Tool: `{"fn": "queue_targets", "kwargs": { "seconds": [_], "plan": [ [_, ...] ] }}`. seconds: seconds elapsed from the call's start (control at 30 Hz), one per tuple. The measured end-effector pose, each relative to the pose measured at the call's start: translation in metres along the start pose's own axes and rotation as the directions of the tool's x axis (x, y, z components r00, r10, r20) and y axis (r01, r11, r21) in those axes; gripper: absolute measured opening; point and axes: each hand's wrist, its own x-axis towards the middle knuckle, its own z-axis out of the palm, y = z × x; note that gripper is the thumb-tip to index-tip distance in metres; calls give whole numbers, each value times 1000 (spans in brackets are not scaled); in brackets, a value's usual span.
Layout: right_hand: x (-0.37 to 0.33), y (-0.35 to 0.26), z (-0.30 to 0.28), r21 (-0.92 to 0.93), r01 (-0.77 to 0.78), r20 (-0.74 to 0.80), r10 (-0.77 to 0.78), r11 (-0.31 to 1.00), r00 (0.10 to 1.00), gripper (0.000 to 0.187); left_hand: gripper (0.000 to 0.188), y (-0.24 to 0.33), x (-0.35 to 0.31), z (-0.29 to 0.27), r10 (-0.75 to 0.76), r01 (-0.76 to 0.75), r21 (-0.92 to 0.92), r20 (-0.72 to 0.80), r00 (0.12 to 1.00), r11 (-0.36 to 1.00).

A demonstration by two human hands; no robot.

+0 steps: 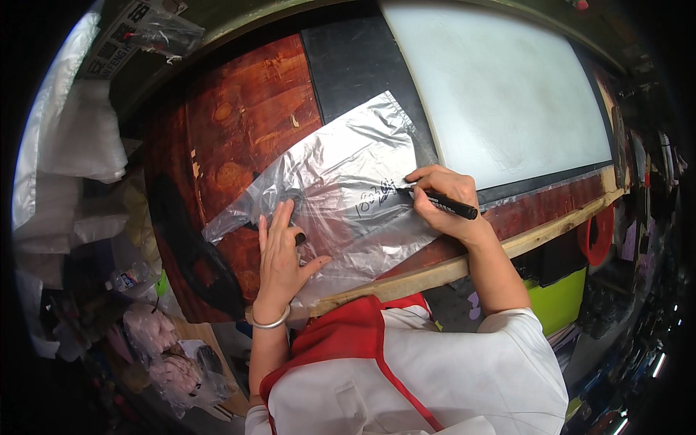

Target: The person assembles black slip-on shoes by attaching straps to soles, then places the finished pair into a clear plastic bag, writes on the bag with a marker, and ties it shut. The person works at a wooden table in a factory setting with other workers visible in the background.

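One black marker (460, 207) pinched in your right hand (457, 187), tip right by the black scribble on that clear plastic bag (355, 156) lying across the table (254, 109). Your left hand (278, 254)'s spread open, resting on the bag.

Two hands, one left hand (279, 254) and one right hand (451, 203), appear with one black marker (453, 205) and one clear plastic bag (377, 148) at one red-brown worktop (257, 87), alongside one white board (507, 87) and one black mat (355, 65). One silvery bracelet (271, 322) and one dark ring (299, 238) are worn. Nearby: one clear bottle (130, 277), one bright green box (558, 303) and two pink bundles (150, 328); plastic sheets (80, 138) at far left overlap too closely to count.
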Motion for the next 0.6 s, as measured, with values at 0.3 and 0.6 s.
{"fn": "queue_targets", "kwargs": {
  "seconds": [0.3, 0.6],
  "plan": [
    [2, 2, 4, 23, 73, -103, -71, 997, 992, 8, 59, 0, 0, 1, 7, -7, 2, 0, 1000, 1000],
    [2, 2, 4, 9, 87, -104, -86, 996, 991, 7, 59, -1, 0, 1, 6, -6, -5, -3, 1000, 1000]
  ]
}}
